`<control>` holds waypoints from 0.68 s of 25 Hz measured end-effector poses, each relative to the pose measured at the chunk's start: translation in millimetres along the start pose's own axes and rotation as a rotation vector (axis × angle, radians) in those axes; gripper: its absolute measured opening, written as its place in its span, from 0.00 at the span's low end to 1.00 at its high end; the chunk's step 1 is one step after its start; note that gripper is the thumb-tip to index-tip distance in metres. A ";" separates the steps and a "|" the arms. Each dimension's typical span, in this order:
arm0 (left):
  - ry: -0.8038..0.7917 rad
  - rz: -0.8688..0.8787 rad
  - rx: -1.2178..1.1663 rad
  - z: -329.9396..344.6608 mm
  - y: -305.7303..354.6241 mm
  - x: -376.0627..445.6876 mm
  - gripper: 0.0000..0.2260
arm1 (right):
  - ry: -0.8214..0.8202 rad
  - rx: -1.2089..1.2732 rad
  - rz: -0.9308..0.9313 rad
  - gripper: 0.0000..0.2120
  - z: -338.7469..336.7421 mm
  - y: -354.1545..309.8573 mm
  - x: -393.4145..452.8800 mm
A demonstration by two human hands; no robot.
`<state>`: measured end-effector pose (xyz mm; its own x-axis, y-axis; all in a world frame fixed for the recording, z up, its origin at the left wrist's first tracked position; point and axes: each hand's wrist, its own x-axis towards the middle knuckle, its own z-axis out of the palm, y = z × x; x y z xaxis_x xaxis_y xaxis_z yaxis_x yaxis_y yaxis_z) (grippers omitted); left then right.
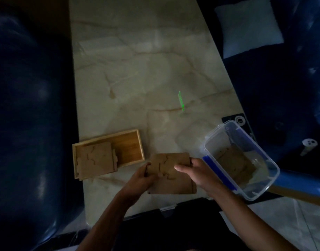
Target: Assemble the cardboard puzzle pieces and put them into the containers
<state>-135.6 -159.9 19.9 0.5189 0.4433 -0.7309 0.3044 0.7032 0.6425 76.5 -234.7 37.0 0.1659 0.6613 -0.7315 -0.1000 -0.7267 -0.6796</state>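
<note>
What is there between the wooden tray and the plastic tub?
In the head view, the cardboard puzzle, held by the left hand and right hand, lies between the tray and the tub.

My two bare forearms, no sleeves reaching the wrists, no watch or rings I can make out, left grip, right grip, both uncovered

Your pale marble-veined surface carries a shallow rectangular wooden tray near its left edge and a clear plastic tub with blue clips overhanging its right edge, well apart.
</note>
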 end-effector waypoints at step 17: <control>-0.022 -0.007 -0.238 27.3 28.4 -22.9 0.22 | 0.173 0.407 -0.031 0.20 5.2 2.0 -55.0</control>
<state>-117.0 -165.3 61.2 0.5356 0.4271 -0.7285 0.1129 0.8187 0.5630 62.0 -271.6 75.5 0.3332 0.6155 -0.7143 -0.4651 -0.5517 -0.6923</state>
